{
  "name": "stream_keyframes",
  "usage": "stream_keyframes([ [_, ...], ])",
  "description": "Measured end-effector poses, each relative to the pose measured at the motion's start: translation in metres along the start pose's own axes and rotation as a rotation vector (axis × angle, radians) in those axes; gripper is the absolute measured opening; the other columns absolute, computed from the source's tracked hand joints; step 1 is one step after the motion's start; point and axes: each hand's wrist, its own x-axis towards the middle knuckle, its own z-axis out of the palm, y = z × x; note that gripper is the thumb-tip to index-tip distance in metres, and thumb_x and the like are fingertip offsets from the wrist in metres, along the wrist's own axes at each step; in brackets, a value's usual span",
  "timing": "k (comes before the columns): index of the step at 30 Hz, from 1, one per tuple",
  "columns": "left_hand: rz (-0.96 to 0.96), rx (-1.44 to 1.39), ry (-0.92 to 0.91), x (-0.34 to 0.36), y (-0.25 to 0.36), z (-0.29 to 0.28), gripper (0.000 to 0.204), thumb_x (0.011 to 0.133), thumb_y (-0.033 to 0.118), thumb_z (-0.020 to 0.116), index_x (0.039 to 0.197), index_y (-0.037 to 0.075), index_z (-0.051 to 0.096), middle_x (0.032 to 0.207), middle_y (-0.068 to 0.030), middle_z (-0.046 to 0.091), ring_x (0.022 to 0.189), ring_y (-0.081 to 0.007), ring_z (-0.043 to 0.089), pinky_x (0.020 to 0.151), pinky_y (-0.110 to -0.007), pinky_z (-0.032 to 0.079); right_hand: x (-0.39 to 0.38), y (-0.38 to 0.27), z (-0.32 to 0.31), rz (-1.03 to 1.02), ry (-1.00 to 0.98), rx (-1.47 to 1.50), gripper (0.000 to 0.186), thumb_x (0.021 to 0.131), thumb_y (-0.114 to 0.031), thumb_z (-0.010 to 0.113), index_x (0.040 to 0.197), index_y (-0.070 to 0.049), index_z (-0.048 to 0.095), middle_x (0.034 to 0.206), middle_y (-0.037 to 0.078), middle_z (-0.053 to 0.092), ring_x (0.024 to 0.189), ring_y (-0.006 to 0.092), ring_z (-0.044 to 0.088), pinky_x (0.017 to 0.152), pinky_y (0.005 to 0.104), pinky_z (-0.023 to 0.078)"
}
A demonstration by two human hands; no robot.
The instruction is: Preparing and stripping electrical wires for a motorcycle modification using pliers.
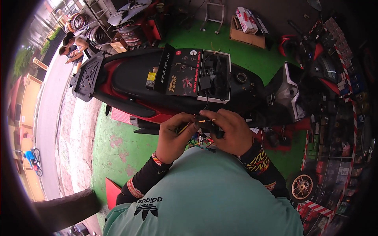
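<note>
My left hand [175,135] is closed, pinching a thin yellow wire [182,129] between thumb and fingertips. Close beside it, my right hand [232,131] curls around dark wiring with a bare-looking orange-yellow wire end [207,120] by its fingertips. Loose coloured wires [200,141] hang below both hands, in front of my green shirt. Just beyond, an open cardboard box [228,88] rests on the motorcycle seat [132,74] with black light parts and cables [212,74] inside. A dark cable runs from the box toward my fingers. Part of what the right hand grips is hidden.
The red and black motorcycle [147,114] stretches across in front of me, with a rear rack [87,78] at left. A small yellow-labelled carton [150,80] sits on the seat. Stocked shelves [334,145] stand at right; two people [76,47] are at the far left.
</note>
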Motion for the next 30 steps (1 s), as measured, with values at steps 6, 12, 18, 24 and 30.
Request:
stream_keyframes([
  [6,0.004,0.008,0.009,0.007,0.004,0.014,0.011,0.097,0.002,0.067,0.106,-0.003,0.068,0.094,-0.0032,0.069,0.084,-0.0064,0.062,0.075,-0.023,0.051,-0.002,0.01,-0.01,-0.004,0.018,0.025,0.073,0.072,-0.012,0.077,0.142,-0.018,0.057,0.092,0.008,0.056,0.084,0.0302,0.061,0.074,0.0434,0.048],
  [12,0.002,0.004,0.032,0.014,0.01,0.031,0.013,0.096,0.002,0.068,0.108,-0.002,0.071,0.095,-0.0046,0.069,0.086,-0.008,0.063,0.077,-0.025,0.051,-0.002,0.022,-0.02,-0.019,0.05,0.033,0.073,0.072,-0.011,0.076,0.142,-0.017,0.056,0.098,0.009,0.058,0.091,0.0317,0.061,0.081,0.0431,0.047],
  [18,0.03,0.118,0.029,0.02,0.005,0.044,0.014,0.096,0.002,0.067,0.109,-0.002,0.072,0.094,-0.0054,0.068,0.083,-0.01,0.064,0.075,-0.026,0.051,0.005,0.029,-0.034,-0.082,0.107,0.048,0.072,0.071,-0.007,0.074,0.14,-0.016,0.057,0.104,0.01,0.06,0.099,0.0322,0.06,0.087,0.0436,0.045],
  [24,0.039,0.069,0.05,0.024,0.008,0.058,0.015,0.095,0.001,0.066,0.109,-0.001,0.072,0.094,-0.0061,0.068,0.083,-0.0106,0.064,0.076,-0.027,0.052,0.008,0.036,-0.043,-0.111,0.063,0.033,0.07,0.071,-0.007,0.073,0.139,-0.016,0.058,0.098,0.008,0.057,0.095,0.0303,0.059,0.086,0.0428,0.044],
  [30,-0.035,0.004,0.023,0.026,0.008,0.064,0.022,0.094,-0.003,0.065,0.115,-0.001,0.069,0.104,-0.005,0.07,0.092,-0.009,0.065,0.083,-0.025,0.053,0.009,0.045,-0.047,-0.116,0.02,0.102,0.065,0.074,-0.007,0.074,0.137,-0.013,0.059,0.099,0.01,0.06,0.093,0.0298,0.062,0.087,0.0426,0.046],
])
